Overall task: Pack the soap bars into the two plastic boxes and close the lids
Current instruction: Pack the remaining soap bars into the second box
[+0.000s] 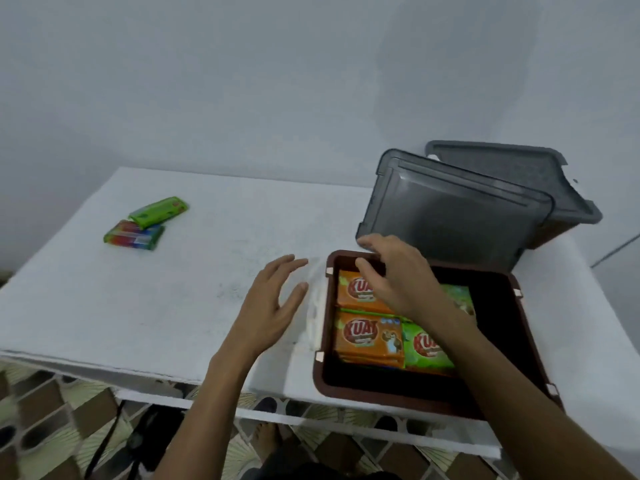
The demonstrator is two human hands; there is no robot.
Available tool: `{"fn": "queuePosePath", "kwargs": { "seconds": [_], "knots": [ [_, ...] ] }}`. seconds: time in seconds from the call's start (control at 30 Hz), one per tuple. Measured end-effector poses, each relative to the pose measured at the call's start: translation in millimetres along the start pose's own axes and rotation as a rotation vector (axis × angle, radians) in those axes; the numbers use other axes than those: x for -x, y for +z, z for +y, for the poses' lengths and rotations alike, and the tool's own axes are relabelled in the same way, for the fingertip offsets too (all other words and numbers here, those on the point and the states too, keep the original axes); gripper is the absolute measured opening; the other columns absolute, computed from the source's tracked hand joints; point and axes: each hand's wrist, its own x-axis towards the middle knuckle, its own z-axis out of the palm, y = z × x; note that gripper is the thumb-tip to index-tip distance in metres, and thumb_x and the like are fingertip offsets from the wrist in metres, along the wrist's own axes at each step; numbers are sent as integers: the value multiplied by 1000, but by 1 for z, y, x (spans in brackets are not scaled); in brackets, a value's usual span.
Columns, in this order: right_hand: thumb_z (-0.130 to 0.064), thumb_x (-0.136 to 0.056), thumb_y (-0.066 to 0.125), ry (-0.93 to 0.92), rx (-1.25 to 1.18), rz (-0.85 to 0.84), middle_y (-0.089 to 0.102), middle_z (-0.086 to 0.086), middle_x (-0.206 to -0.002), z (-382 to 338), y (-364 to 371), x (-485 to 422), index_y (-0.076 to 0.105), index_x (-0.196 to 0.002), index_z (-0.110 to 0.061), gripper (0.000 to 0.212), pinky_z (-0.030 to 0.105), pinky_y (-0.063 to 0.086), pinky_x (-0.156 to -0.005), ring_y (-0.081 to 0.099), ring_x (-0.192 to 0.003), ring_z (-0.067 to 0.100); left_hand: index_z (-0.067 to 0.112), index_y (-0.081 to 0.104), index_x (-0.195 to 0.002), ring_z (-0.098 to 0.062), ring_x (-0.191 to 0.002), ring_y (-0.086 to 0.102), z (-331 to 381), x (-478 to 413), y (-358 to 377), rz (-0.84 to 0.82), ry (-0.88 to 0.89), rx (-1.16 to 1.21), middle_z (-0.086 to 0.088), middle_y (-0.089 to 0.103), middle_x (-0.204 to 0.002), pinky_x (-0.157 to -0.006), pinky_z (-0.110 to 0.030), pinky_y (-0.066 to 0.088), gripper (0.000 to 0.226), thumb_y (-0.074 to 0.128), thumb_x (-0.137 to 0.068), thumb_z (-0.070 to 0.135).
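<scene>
A brown plastic box [530,355] stands open at the table's near right edge, holding orange soap bars [367,336] and green ones [427,351]. My right hand [391,271] reaches over its far left corner, fingers spread above the top orange bar, holding nothing that I can see. My left hand [273,306] hovers open just left of the box. Behind it a grey box [561,202] stands with a grey lid [446,216] leaning against it. Two more soap bars, a green one [160,211] and a rainbow-striped one [135,235], lie at the far left.
The white table [173,306] ends in a near edge just below my left hand. A pale wall rises behind it. Patterned floor tiles and my feet show underneath. A translucent lid [317,317] stands along the brown box's left side.
</scene>
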Motion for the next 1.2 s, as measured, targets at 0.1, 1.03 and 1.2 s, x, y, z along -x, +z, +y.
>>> {"fn": "queuePosePath", "kwargs": {
  "seconds": [0.1, 1.03, 1.2],
  "knots": [
    [-34, -96, 51, -73, -61, -35, 62, 6, -118, -35, 31, -51, 52, -130, -22, 37, 36, 46, -94, 57, -108, 24, 29, 58, -128, -10, -130, 44, -42, -6, -36, 51, -52, -56, 6, 50, -140, -106, -26, 33, 33, 50, -98, 40],
    [-17, -80, 70, -396, 300, -616, 35, 13, -124, -244, 297, -351, 32, -135, -37, 70, 33, 46, -59, 47, -77, 25, 21, 19, -152, -27, -125, 36, -300, -97, -202, 113, -689, -294, -9, 37, -136, -104, -42, 38, 128, 79, -51, 72],
    [-7, -87, 55, -232, 88, -395, 47, 14, -106, -224, 259, -335, 35, -128, -24, 48, 29, 37, -53, 55, -77, 28, 27, 39, -130, -17, -109, 52, -289, -105, -219, 150, -773, 72, -3, 37, -125, -78, -23, 52, 79, 86, -68, 34]
  ]
}}
